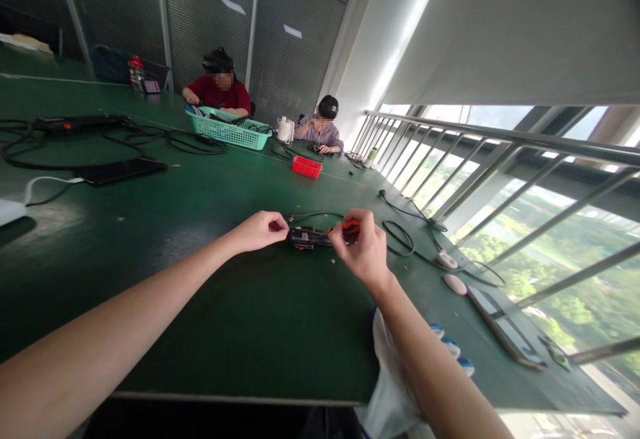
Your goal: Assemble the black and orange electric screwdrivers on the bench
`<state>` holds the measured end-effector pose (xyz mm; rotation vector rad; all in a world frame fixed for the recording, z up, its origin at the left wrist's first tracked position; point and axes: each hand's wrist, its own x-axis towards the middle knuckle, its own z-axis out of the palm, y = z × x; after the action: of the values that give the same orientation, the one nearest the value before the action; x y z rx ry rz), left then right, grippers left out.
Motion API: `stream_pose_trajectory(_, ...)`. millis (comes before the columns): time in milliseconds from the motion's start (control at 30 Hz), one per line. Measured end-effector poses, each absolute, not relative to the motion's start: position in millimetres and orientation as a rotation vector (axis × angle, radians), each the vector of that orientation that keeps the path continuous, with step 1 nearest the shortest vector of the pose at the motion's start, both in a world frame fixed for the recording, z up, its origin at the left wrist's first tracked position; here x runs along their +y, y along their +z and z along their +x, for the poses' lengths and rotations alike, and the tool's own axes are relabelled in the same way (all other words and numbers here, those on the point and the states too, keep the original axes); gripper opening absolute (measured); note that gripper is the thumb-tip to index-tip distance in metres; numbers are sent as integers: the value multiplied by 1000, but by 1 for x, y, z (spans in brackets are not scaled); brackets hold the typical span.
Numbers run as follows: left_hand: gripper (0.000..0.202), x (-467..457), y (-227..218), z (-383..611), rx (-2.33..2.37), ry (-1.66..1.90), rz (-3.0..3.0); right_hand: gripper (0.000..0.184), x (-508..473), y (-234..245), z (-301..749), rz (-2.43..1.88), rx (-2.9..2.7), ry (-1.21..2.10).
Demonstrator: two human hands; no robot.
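A long black device with orange marks (306, 237) lies on the green table in front of me. It looks narrow, and its kind is not clear. My left hand (265, 231) is closed, thumb and fingertips pinched at the device's left end. What sits between those fingertips is too small to make out. My right hand (364, 245) is closed around an orange-handled tool (351, 227) above the device's right part. The fingers cover most of the tool, so its tip is hard to see. A thin dark cable (315, 213) runs just behind the device.
A red tray (307, 167) and a green basket (230, 133) stand farther back, near two seated people. At left lie a phone (123, 171) and black cables. On the right are a cord (400, 239), a pale oval object (455, 284), a tablet-like slab (505, 325) and a railing (500, 135).
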<state>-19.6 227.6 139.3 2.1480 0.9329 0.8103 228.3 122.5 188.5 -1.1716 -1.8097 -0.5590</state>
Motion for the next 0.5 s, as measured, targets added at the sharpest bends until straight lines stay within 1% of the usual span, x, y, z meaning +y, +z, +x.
stream_pose_trajectory(233,23,224,140,-12,1042,804,2151,12,124,191,226,-1132,-1986,-658)
stream_pose_trajectory(300,21,222,142,-11,1063,814,2165,19,123,192,226,-1100,-2010,-649)
stream_pose_trajectory(400,20,220,142,-9,1081,829,2185,37,123,192,226,-1102,-2003,-581)
stream_pose_trajectory(433,19,220,142,-9,1087,831,2187,38,123,191,226,-1126,-1989,-557)
stream_pose_trajectory(500,19,219,141,-9,1103,828,2183,35,123,190,226,-1196,-1914,-481)
